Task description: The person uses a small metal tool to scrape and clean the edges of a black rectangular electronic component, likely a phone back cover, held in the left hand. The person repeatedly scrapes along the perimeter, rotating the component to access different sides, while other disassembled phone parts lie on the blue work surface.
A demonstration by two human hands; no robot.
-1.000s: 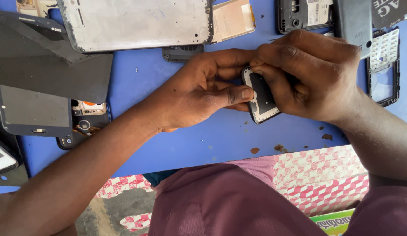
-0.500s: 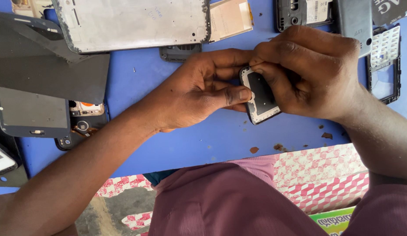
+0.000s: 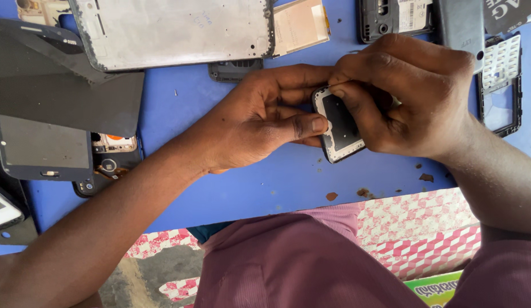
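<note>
Blue and crowded with phone parts, the desk (image 3: 220,194) is carrying a large silver phone frame (image 3: 174,31) at the top, dark screen panels (image 3: 40,148) lying at the left, and a black keypad frame (image 3: 499,85) sitting at the right edge. Both hands are meeting above the desk's middle. The left hand (image 3: 260,120) is closing thumb and fingers around a small black-and-white phone housing (image 3: 341,126), gripping its left edge. The right hand (image 3: 414,102) is curling over the housing's top right, pinching its upper corner. Tiny brown crumbs (image 3: 362,193) are lying just below.
</note>
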